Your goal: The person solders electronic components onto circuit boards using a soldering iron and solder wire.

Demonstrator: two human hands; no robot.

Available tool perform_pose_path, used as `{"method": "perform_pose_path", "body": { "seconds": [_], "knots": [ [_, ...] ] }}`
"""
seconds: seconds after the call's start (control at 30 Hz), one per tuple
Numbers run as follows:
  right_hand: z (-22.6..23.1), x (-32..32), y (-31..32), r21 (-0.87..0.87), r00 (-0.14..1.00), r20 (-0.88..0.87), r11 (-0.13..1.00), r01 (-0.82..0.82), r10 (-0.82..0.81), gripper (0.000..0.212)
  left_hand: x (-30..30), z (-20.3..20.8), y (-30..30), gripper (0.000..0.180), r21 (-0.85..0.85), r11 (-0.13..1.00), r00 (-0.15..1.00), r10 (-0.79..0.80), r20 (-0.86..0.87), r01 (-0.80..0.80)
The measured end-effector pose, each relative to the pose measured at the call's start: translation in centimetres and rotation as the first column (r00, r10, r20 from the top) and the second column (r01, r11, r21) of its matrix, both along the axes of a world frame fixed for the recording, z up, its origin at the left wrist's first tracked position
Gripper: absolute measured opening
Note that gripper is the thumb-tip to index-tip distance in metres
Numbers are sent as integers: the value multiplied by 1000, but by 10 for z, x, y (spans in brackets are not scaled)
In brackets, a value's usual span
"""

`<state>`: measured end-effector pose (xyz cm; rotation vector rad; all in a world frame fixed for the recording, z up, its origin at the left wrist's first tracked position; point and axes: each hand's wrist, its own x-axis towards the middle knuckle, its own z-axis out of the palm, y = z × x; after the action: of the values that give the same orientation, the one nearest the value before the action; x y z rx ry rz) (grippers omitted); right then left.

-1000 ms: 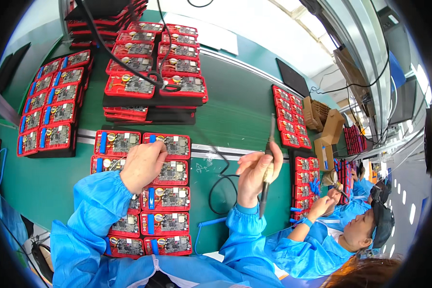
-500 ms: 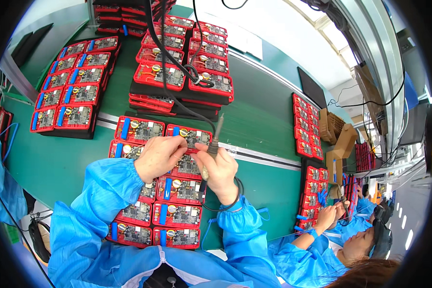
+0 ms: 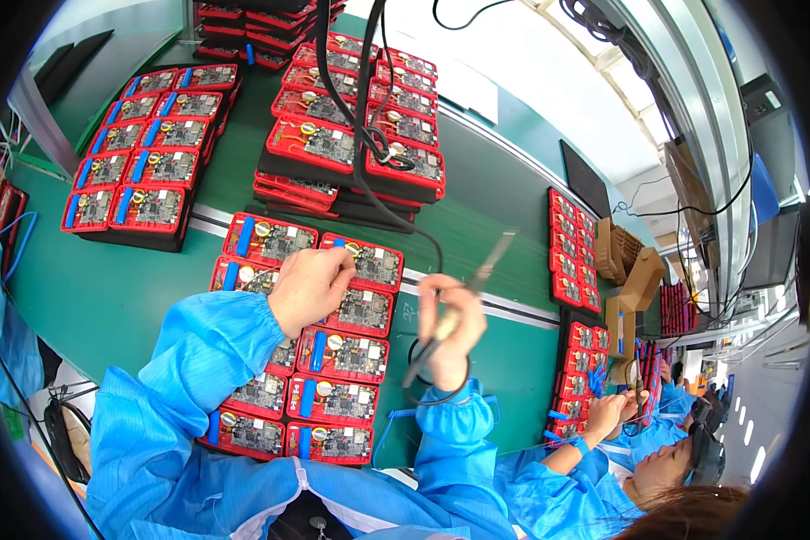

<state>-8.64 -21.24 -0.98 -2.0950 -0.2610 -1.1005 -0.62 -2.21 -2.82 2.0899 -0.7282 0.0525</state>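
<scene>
Currently, the left hand rests curled over the red-cased circuit boards; whether its fingertips pinch anything, I cannot tell. To its right, the right hand is closed around a soldering iron. A careless leftward swing could burn the left fingers. The iron's long axis slants, its tip pointing up and right, away from the left grip.

Left hand, toward 9 o'clock, masks parts of the red-cased boards beneath; whether its fingertips grip anything cannot be determined. Right hand, toward 5 o'clock, is blurred — likewise its pen-shaped tool. Blue sleeve at 9 o'clock — truncated by the dark rim.
</scene>
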Motion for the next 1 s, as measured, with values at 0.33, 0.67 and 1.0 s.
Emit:
{"method": "perform_pose_path", "body": {
  "seconds": [0.33, 0.67, 1.0],
  "knots": [
    [55, -30, -14, 622, 1000, -21, 783, 2, 14, 83, -8, -7, -8, 11, 92, 986, 987, 129, 94, -138],
    [31, -38, -4, 790, 969, -31, 600, -128, 247, 44, -6, -3, -14, 11, 135, 970, 979, 197, 57, -203],
    [-20, 6, -13, 759, 865, -290, 649, -52, 409, 10, -7, -1, -20, 12, 171, 960, 974, 212, 79, -223]
  ]
}}
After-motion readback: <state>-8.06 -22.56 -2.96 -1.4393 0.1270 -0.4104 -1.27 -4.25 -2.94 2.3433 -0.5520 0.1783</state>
